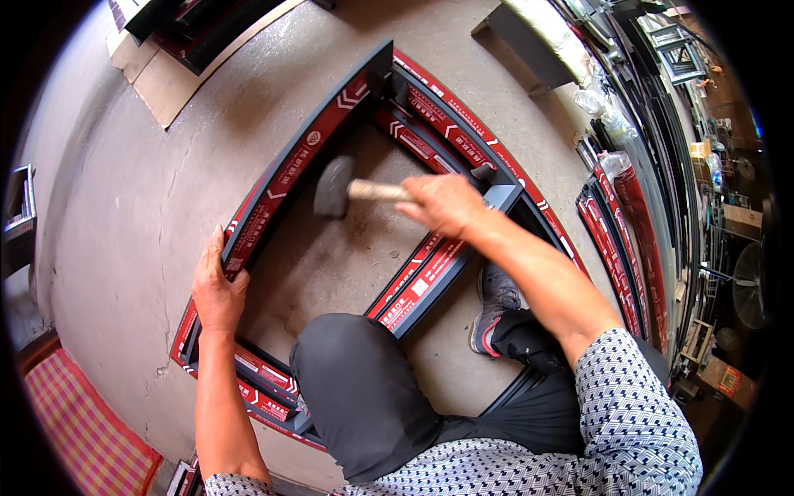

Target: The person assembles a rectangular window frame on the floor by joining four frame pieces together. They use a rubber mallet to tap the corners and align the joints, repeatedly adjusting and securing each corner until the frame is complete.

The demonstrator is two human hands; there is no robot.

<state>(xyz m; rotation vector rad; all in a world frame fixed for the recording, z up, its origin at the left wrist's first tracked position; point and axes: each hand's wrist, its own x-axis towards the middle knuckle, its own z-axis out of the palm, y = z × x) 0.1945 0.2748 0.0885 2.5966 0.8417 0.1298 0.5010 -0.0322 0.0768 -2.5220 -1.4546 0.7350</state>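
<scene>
A mallet with a dark, blurred head (334,188) and a pale wooden handle is in my right hand (447,207), its fingers wrapped round the handle. The mallet hangs over the opening of a dark grey frame (289,161), whose bars carry red printed film. My left hand (218,289) grips the frame's left bar, thumb on the inner side and fingers on the outer side. A crossbar (426,285) runs through the middle of the frame, beside my bent knee. The lower corner of the frame is partly hidden by my left forearm and leg.
Long dark and red profiles (620,248) lie along the right side. Cardboard (161,83) with dark parts on it sits at the upper left. A grey box-like stand (529,50) is at the upper right. A pink checked cloth (87,422) lies at the lower left.
</scene>
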